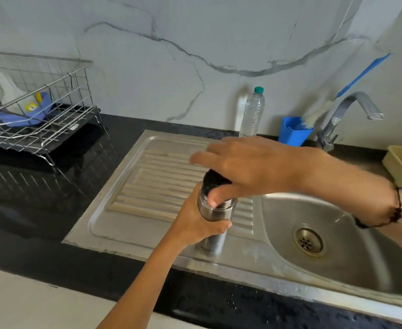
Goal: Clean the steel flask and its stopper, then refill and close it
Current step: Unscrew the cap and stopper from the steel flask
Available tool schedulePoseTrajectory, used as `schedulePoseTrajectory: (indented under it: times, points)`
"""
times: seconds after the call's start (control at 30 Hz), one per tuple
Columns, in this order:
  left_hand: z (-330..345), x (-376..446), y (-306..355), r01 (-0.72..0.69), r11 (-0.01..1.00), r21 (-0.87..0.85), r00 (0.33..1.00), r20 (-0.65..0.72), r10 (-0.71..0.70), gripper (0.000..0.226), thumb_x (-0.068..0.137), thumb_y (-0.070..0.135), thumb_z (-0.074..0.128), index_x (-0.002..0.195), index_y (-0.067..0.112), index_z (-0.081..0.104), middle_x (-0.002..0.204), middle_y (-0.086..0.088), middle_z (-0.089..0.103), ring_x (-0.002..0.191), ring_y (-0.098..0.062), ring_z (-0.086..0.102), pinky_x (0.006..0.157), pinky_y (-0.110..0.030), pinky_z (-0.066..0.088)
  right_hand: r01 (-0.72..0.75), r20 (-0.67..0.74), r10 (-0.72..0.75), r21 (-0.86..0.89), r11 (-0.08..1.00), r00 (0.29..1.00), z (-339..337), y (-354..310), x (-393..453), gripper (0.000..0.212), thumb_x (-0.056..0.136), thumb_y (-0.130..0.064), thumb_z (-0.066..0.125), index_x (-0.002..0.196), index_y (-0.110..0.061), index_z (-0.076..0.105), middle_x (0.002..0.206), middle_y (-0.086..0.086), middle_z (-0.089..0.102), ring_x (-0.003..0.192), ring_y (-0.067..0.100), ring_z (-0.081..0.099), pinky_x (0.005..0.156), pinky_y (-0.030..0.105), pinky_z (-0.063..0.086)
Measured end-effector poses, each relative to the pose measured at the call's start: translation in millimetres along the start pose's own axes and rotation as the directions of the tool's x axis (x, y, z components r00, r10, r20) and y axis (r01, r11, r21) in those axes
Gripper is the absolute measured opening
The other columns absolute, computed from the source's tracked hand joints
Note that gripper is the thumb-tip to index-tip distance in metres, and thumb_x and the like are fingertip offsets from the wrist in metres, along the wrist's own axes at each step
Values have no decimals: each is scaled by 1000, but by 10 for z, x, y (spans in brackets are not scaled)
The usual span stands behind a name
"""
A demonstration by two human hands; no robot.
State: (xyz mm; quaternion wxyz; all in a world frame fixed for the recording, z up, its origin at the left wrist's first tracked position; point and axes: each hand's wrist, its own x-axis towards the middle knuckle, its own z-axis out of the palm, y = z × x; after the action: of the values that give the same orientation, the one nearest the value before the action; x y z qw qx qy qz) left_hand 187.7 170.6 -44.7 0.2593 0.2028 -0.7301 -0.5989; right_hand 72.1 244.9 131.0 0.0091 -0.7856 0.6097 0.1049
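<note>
The steel flask (213,216) stands upright on the ribbed drainboard (162,184) of the steel sink. My left hand (195,222) grips its body from the left, fingers wrapped round the front. My right hand (249,167) comes from the right and sits over the mouth, with its thumb and fingers round the black stopper (213,180) at the flask's top. The stopper is partly hidden under the palm. My right hand is slightly blurred.
The sink bowl with its drain (308,242) lies to the right, and the tap (352,115) stands behind it. A clear water bottle (252,112) and a blue holder (293,131) with a bottle brush (318,110) stand at the wall. A wire dish rack (36,108) sits far left. A cream basket (401,162) is at the right edge.
</note>
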Motion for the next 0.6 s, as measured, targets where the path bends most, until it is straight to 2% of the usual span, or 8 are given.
schedulePoseTrajectory:
  times: [0.1,0.17,0.23,0.3,0.4,0.47,0.53,0.6]
  points:
    - [-7,-12,27,30,999,14,1000,7,-30,72,52,28,81,117,18,50,104,11,66,101,-5,63,80,-17,49,-206,-63,200,-96,974,978,-1,-152,34,68,81,-73,19,95,-15,54,67,-5,40,58,13,39,57,30,36]
    - [-7,-18,14,26,1000,12,1000,16,-26,66,52,20,82,111,20,52,99,11,68,95,-1,64,76,-14,48,-207,-71,201,-75,976,977,61,-194,53,61,88,-65,27,94,-13,58,66,-5,40,57,15,38,54,28,32]
    - [-5,-23,19,28,1000,5,999,19,-29,66,51,17,82,110,21,51,98,7,66,90,0,65,72,-14,49,-167,-66,164,-50,985,984,114,-180,62,42,94,-49,38,103,-13,56,78,1,49,70,20,47,58,31,36]
    - [0,-20,50,27,999,-17,1000,17,-27,72,50,23,81,113,21,49,100,3,65,91,-2,65,72,-16,50,-59,10,59,37,998,998,125,-120,40,24,92,-31,48,113,-19,52,93,-1,50,85,19,51,70,32,44]
    - [9,-17,62,11,1000,-17,1000,18,-10,73,51,29,78,118,21,49,105,3,65,97,-7,64,77,-19,50,91,92,-107,164,982,990,106,-46,-18,47,86,-14,57,127,-31,43,117,-4,47,105,16,43,87,33,44]
    - [11,-24,51,20,1000,-23,1000,8,-20,72,51,30,78,116,23,50,103,6,66,98,-5,64,78,-18,49,33,55,-44,197,980,998,109,-58,-48,51,87,-30,58,133,-32,35,122,-4,47,108,16,46,86,33,45]
    - [7,-36,38,43,999,-26,999,-4,-43,71,47,33,78,112,25,51,98,14,66,94,0,63,76,-15,49,-84,-37,86,60,995,996,121,-85,-35,50,86,-54,50,127,-27,40,109,-3,51,94,18,52,71,31,46]
    - [3,-47,44,50,998,-33,999,5,-50,70,46,33,78,110,25,50,96,12,66,91,3,63,73,-13,48,-138,-92,132,-64,988,987,125,-105,-4,43,87,-57,45,114,-22,48,95,-2,51,81,21,54,59,30,39]
